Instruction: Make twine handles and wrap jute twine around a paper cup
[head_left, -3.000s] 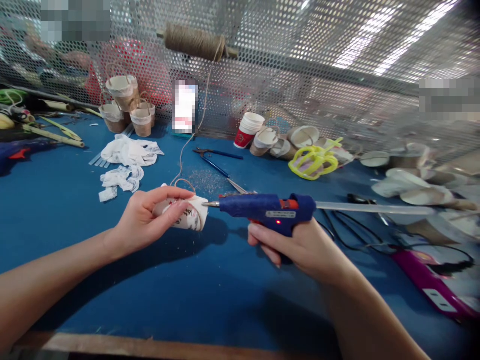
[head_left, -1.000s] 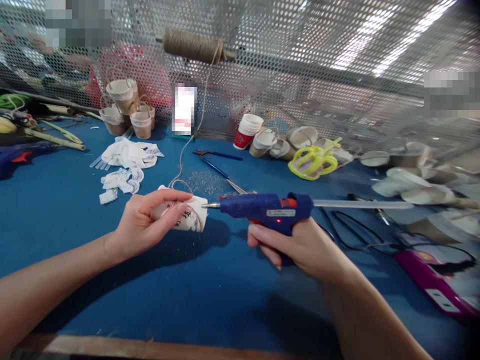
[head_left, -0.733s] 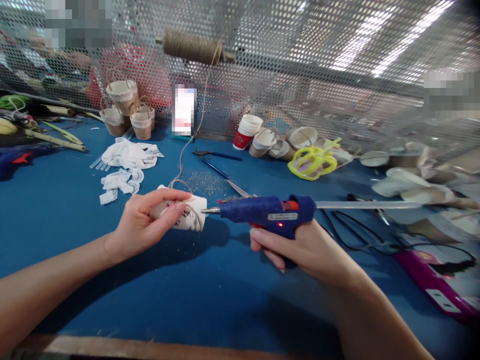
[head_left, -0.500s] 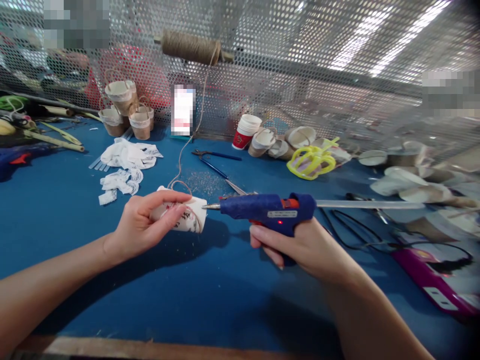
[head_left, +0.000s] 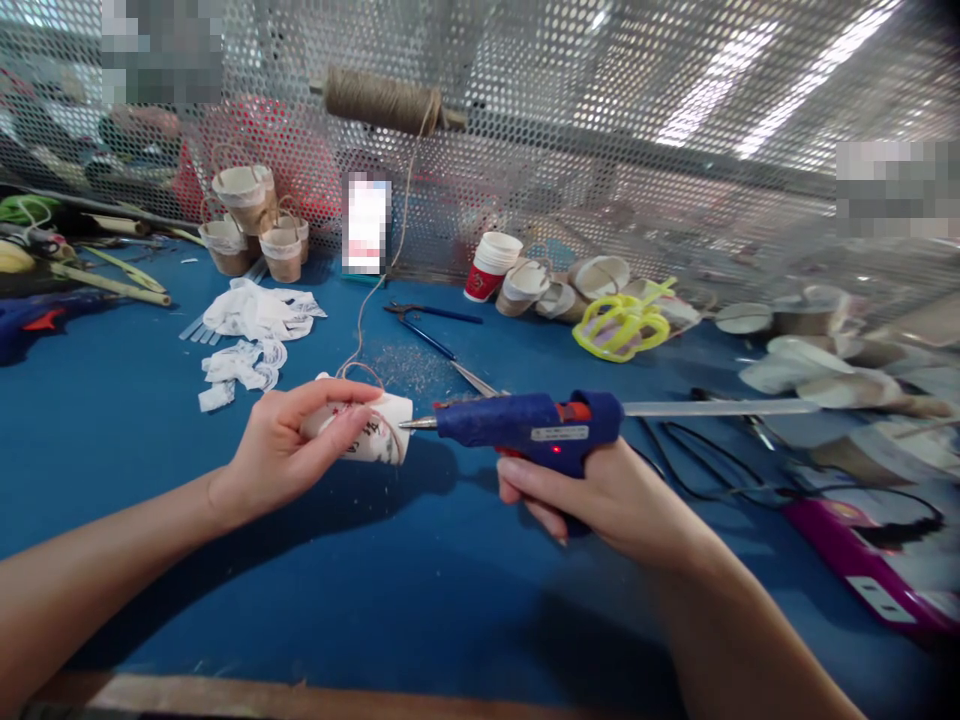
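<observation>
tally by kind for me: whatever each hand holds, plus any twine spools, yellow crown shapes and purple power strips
White printed cylinder, in the left hand: 1
Blue glue gun, in the right hand: 1
Twine spool: 1
Yellow crown shape: 1
Purple power strip: 1
Total: 5

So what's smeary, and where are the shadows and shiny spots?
Head view: the pale pieces at far right are smeared, while the blue glue gun looks clearer; head view: bright streaks glare across the mesh at upper right; head view: dark shadows fall on the blue table below the left hand and right hand.
</observation>
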